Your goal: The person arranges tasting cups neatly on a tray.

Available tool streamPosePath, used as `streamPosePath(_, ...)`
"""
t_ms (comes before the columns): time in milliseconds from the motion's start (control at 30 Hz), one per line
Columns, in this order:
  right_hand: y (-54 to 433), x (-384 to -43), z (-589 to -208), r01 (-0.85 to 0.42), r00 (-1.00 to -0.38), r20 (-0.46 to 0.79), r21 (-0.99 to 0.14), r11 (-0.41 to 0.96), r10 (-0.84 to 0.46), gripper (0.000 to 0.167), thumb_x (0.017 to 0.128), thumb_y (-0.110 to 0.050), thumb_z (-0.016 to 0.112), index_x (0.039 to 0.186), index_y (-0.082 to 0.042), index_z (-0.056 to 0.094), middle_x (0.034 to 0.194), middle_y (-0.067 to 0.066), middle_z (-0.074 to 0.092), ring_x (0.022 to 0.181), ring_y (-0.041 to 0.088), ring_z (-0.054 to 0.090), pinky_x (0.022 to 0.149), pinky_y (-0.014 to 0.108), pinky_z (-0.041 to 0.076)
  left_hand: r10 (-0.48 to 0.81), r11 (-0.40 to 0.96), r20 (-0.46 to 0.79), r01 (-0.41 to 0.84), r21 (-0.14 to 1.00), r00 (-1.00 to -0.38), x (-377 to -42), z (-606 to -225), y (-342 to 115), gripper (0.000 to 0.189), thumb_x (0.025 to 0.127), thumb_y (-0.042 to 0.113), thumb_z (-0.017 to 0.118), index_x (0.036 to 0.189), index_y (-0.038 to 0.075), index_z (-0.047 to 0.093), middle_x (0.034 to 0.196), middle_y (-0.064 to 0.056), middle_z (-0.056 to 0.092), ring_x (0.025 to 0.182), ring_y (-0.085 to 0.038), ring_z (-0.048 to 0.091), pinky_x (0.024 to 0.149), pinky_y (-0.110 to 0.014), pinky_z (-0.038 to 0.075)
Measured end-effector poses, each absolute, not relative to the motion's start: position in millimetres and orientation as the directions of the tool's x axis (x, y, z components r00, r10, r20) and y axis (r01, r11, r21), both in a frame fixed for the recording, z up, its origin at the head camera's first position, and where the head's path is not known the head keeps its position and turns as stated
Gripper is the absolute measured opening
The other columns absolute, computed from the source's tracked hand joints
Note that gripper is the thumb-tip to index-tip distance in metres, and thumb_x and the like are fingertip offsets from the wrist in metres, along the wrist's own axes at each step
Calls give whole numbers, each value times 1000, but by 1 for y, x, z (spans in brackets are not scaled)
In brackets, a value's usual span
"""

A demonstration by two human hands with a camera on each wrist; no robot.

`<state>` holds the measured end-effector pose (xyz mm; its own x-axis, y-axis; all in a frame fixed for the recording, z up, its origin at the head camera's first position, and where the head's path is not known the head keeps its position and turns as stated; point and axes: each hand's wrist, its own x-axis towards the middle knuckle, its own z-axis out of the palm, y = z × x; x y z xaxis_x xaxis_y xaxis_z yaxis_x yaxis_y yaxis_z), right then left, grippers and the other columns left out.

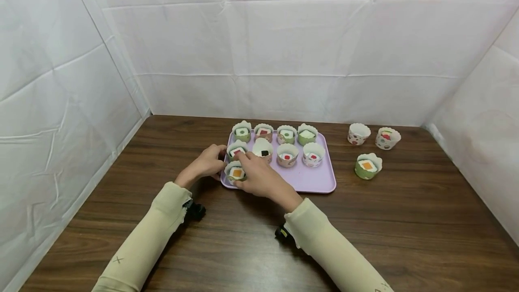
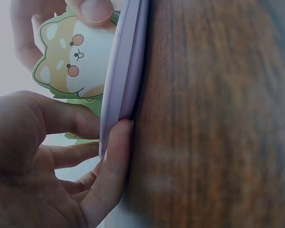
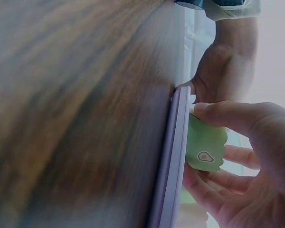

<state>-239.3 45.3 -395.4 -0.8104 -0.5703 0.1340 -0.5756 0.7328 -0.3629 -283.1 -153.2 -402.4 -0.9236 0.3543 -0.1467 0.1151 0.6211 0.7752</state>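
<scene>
A lilac tray [image 1: 316, 184] bears several paper baking cups holding white pieces with coloured centres. At its front left corner, my right hand [image 1: 259, 177] grips a green baking cup [image 3: 206, 145] between thumb and fingers. That cup has a dog face [image 2: 78, 54] on one side and an orange-centred white piece [image 1: 237, 173] inside. My left hand [image 1: 207, 162] holds the tray's left edge. In the left wrist view, its fingers [image 2: 115, 156] lie against the rim, one low by the table. Behind the gripped cup stands another green cup with a red-centred piece [image 1: 236, 152].
Right of the tray stand a white patterned cup [image 1: 358, 135], a cup with red and green contents [image 1: 387, 139] and a green cup with an orange-centred piece [image 1: 367, 167]. White sheeting [image 1: 284, 39] encloses the brown wooden table [image 1: 243, 256] at the back and sides.
</scene>
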Motion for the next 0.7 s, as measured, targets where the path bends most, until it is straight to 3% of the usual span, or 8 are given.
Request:
streamPosePath(100, 44, -239, -396, -574, -812, 133, -355, 738, -568, 59, 90, -30, 80, 136, -7, 52, 127, 18, 63, 114, 33, 66, 110, 74, 36, 364, 625, -139, 131, 770, -921, -283, -403, -153, 51, 87, -4, 51, 138, -6, 55, 133, -31, 57, 79, -27, 69, 58, -33, 65)
streamPosePath(367, 41, -240, -396, -570, -815, 127, -351, 743, -565, 58, 91, -30, 79, 136, -7, 51, 126, 18, 62, 115, 33, 66, 111, 80, 30, 366, 621, -138, 131, 773, -920, -283, -402, -154, 53, 86, -5, 50, 139, -6, 55, 134, -30, 57, 83, -29, 70, 58, -34, 65)
streamPosePath(567, 43, -239, -396, -563, -818, 117, -364, 742, -563, 60, 90, -30, 80, 138, -7, 50, 129, 18, 61, 115, 32, 66, 112, 76, 35, 376, 616, -132, 141, 775, -917, -283, -403, -154, 54, 86, -5, 51, 140, -6, 54, 134, -30, 58, 81, -27, 70, 58, -34, 64)
streamPosePath(700, 45, -238, -396, -549, -824, 104, -390, 739, -557, 68, 89, -31, 80, 142, -6, 46, 135, 21, 59, 118, 33, 65, 111, 64, 46, 381, 608, -126, 145, 780, -916, -282, -402, -154, 53, 85, -6, 50, 138, -6, 55, 131, -29, 60, 80, -26, 70, 57, -34, 64)
